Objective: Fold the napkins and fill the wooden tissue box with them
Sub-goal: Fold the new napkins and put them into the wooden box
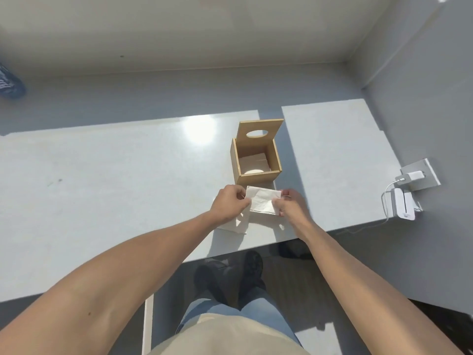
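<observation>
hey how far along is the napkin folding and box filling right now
Done: the open wooden tissue box already holds some folded white napkins. In hand: left hand and right hand are folding another white napkin. Left: the flat napkin pile underneath; its count is unclear.

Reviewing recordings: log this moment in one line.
left hand + right hand: folding napkin | wooden tissue box: open, partly filled | napkin stack: on table
</observation>
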